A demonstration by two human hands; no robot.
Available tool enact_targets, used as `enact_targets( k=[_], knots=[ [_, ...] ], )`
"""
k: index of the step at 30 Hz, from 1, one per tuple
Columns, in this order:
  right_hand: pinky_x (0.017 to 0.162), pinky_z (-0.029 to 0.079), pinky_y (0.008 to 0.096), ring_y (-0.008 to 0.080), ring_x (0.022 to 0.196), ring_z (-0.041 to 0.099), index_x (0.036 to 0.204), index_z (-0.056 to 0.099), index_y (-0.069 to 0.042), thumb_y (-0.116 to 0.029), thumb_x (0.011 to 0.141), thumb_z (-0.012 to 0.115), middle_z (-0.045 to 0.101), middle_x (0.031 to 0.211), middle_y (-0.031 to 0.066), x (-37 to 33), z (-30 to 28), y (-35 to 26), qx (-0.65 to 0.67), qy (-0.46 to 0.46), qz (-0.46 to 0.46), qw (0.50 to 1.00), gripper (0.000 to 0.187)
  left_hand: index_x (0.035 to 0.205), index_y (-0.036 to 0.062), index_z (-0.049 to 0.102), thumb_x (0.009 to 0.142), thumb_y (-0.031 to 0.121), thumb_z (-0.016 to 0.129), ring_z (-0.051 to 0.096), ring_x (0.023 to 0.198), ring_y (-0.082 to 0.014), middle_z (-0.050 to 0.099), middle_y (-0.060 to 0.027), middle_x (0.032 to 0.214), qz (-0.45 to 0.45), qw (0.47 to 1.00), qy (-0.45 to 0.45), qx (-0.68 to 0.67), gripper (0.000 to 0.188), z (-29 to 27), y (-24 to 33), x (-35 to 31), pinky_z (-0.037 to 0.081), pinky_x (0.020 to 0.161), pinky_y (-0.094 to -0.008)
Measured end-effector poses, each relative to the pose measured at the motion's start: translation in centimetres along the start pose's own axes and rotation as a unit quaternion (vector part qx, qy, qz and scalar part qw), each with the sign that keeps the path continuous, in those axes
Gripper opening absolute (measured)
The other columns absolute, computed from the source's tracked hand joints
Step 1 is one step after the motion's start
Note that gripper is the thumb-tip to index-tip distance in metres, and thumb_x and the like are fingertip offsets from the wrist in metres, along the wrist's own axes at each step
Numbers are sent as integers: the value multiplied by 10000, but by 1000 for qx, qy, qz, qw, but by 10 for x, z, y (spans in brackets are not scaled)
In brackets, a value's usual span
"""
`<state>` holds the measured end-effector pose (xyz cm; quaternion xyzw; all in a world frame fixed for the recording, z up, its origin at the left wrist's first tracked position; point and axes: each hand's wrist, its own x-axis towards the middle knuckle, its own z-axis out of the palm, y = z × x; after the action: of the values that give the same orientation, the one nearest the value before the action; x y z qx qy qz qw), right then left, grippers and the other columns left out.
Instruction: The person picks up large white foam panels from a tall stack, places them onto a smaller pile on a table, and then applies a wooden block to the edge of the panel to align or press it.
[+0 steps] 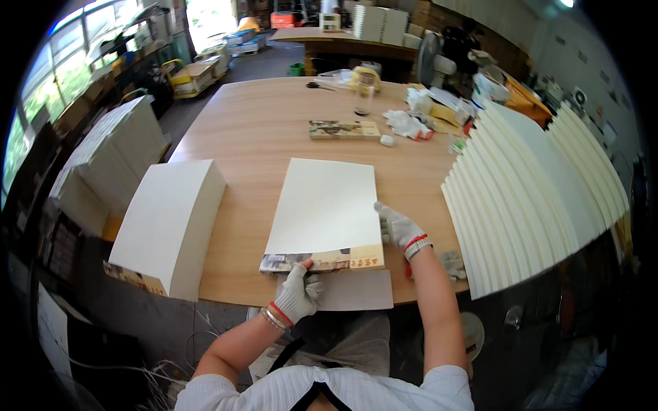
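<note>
In front of me on the wooden table lies a thick white book [325, 202] with a printed picture band along its near edge. A grey board [353, 290] sticks out under that edge, over the table's rim. My left hand [299, 291], in a white knit glove, is closed at the near edge. Its thumb lies on the band, and its other fingers are curled below. Against the book's right edge rests my right hand [401, 229], gloved too, thumb by the top edge and fingers along the side. The undersides of the fingers are partly hidden.
A tall white stack [161, 219] stands at left. A fanned pile of white books or covers [521, 205] leans at right. A loose glove [452, 266] lies by my right forearm. Farther back are a printed strip box [343, 129], scissors [317, 86], tape [363, 81] and gloves [410, 125].
</note>
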<state>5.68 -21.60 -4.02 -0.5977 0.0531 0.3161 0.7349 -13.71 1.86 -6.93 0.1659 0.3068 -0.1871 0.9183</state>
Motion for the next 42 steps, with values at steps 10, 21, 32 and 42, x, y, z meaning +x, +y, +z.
enact_targets(
  k=[10, 21, 32, 42],
  knots=[
    [848, 562, 355, 238, 1021, 634, 1216, 422, 46, -148, 966, 534, 580, 1162, 161, 30, 63, 16, 43, -126, -249, 959, 336, 940, 85, 653, 886, 401, 674, 575, 626, -106, 613, -24, 714, 304, 855, 147, 394, 322, 14, 45, -103, 454, 547, -240],
    [583, 529, 279, 138, 767, 612, 1126, 486, -27, -233, 942, 606, 593, 1023, 67, 39, 353, 28, -40, -223, -290, 930, 301, 1439, -37, 323, 824, 99, 570, 530, 1215, -306, 450, -205, 1367, 719, 499, 406, 264, 677, -72, 154, -233, 462, 991, -359],
    [522, 546, 317, 200, 626, 661, 1029, 484, -9, -522, 880, 616, 653, 925, 149, 34, 409, 27, -438, -91, -204, 870, 550, 1509, -56, 107, 880, 157, 469, 194, 1458, -343, 75, -254, 1588, 707, 522, 440, 185, 756, -166, 215, -197, 200, 1170, -330],
    [967, 458, 367, 278, 1195, 545, 1489, 244, 16, -458, 788, 751, 527, 1321, 222, -29, 196, 6, -464, -245, -299, 797, 987, 1507, 55, 179, 908, 110, 619, 265, 1415, -289, 180, -165, 1568, 865, 236, 169, 409, 745, -82, 111, -203, 197, 1176, -473]
  ],
)
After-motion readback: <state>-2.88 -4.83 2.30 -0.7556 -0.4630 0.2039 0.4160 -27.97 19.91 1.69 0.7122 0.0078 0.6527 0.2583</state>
